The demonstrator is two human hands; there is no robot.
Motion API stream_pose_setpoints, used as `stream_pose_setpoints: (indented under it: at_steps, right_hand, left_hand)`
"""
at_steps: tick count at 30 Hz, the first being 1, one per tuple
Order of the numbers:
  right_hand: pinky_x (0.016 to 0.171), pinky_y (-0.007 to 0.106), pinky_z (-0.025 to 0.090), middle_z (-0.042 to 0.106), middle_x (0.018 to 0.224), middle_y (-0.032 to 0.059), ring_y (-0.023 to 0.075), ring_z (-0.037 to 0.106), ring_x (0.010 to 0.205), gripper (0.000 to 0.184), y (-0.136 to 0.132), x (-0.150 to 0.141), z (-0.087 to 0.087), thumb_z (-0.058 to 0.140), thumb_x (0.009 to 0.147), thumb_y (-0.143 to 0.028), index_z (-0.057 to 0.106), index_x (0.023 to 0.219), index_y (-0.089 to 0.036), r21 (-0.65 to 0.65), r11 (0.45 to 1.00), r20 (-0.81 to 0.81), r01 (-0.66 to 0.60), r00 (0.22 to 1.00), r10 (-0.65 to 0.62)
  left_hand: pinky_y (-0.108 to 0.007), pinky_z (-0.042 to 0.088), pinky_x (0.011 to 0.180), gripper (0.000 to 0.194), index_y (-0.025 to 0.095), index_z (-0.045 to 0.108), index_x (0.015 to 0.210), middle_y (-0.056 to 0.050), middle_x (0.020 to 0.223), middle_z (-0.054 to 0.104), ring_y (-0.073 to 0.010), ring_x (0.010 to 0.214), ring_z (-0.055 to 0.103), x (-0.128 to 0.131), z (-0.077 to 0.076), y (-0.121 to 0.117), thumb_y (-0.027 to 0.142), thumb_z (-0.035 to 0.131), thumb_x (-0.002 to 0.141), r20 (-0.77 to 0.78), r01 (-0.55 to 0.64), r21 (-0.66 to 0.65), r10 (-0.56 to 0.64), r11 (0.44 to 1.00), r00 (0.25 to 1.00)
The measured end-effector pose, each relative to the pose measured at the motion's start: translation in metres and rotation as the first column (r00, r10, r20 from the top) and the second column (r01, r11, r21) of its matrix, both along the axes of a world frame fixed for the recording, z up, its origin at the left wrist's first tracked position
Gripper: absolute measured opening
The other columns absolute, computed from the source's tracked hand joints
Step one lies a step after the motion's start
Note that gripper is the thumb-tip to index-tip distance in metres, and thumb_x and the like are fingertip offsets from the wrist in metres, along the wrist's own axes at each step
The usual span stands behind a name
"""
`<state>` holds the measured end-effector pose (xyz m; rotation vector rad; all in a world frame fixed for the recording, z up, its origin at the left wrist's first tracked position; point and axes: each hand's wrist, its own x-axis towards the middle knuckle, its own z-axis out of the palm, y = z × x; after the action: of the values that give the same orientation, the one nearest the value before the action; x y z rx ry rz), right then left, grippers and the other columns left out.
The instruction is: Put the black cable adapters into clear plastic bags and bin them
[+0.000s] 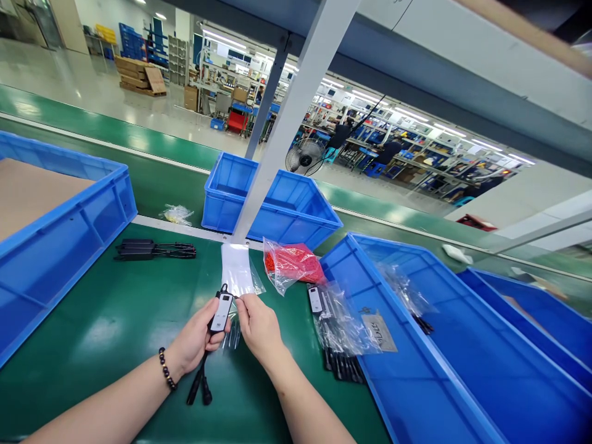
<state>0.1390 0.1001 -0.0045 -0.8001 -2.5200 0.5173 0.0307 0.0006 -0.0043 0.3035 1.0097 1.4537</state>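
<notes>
My left hand (197,336) is closed around a small black module with a light label (221,311); its black cables (198,385) hang below my palm onto the green mat. My right hand (256,327) pinches at the module's upper right corner, where a clear plastic bag (237,271) lies on the mat just behind. What the right fingertips grip is too small to make out. A beaded bracelet (167,370) sits on my left wrist.
A bag of red parts (293,262) and a pile of bagged black modules (337,327) lie to the right. Blue crates stand at left (60,240), behind (272,206) and right (462,357). Two black modules (152,250) lie at back left. A grey post (282,142) rises ahead.
</notes>
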Motion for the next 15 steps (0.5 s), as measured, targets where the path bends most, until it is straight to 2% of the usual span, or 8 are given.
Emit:
stream_pose_setpoints:
  at_steps: [2,6,11,15]
  right_hand:
    - [0.057,0.02,0.033,0.054,0.067,0.0006,0.011,0.049,0.06,0.031,0.001,0.0,0.002,0.028,0.09,-0.031,0.052,0.076,-0.018,-0.128,0.992,-0.022,-0.016,1.0,0.014]
    - [0.054,0.019,0.032,0.05,0.06,-0.0026,0.0096,0.046,0.056,0.033,0.003,-0.003,0.002,0.031,0.089,-0.037,0.05,0.07,-0.019,-0.346,0.937,-0.082,-0.057,0.996,0.03]
    - [0.049,0.019,0.029,0.042,0.051,-0.0039,0.0083,0.038,0.05,0.038,0.003,-0.003,0.003,0.037,0.085,-0.039,0.048,0.056,-0.017,-0.388,0.921,-0.127,-0.034,0.992,-0.017]
    - [0.05,0.019,0.031,0.045,0.049,-0.0038,0.0076,0.04,0.049,0.039,0.004,0.008,0.014,0.036,0.086,-0.036,0.049,0.054,-0.017,-0.442,0.863,-0.19,-0.246,0.965,0.178]
  left_hand:
    - [-0.017,0.016,0.038,0.033,0.017,0.048,0.089,-0.001,0.066,0.05,-0.003,0.04,0.03,0.0,0.001,0.0,0.049,0.043,0.081,0.005,0.005,0.0,-0.005,1.0,1.0]
    - [-0.016,0.017,0.038,0.033,0.016,0.049,0.087,-0.002,0.066,0.051,-0.0028,0.04,0.03,0.001,0.001,-0.001,0.049,0.044,0.081,0.016,0.027,-0.004,-0.027,1.0,1.0]
    - [-0.016,0.018,0.038,0.032,0.017,0.049,0.088,-0.002,0.065,0.052,-0.0031,0.04,0.031,0.002,0.0,-0.001,0.048,0.046,0.08,0.038,0.026,-0.015,-0.025,1.0,0.999]
    - [-0.015,0.018,0.036,0.034,0.015,0.05,0.084,-0.001,0.063,0.051,-0.0026,0.039,0.03,-0.002,0.0,0.002,0.049,0.047,0.08,0.049,-0.005,-0.03,0.006,1.0,0.999]
